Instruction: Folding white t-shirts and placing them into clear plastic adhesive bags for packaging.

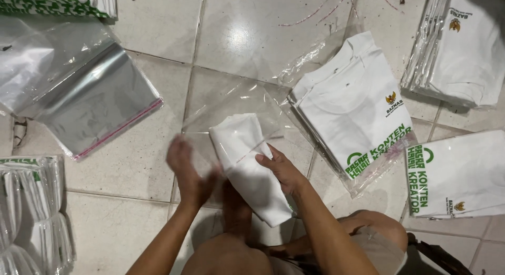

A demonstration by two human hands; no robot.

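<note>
- Head view: a folded white shirt (247,164) lies on the tiled floor (158,22) in front of the person's knees, its upper end inside the mouth of a clear plastic bag (231,104) that spreads away from the person.
- The right hand (281,170) rests on the right edge of the shirt, fingers curled over the cloth and gripping it.
- The left hand (187,167) is blurred at the bag's left side, fingers spread; whether it pinches the plastic cannot be told.
- Just right of the bag lies a small stack of bagged white shirts with green print (355,112), tilted.
- Further right, near the frame edge, sits another bagged shirt (457,175), and above it a pile of bagged shirts (463,43) in the top corner.
- To the left, well apart from the hands, a stack of empty clear bags with a pink strip (89,101) lies flat.
- At the lower left edge is a bundle of packed white shirts (29,212); another packed bundle (52,1) shows at the top left.
</note>
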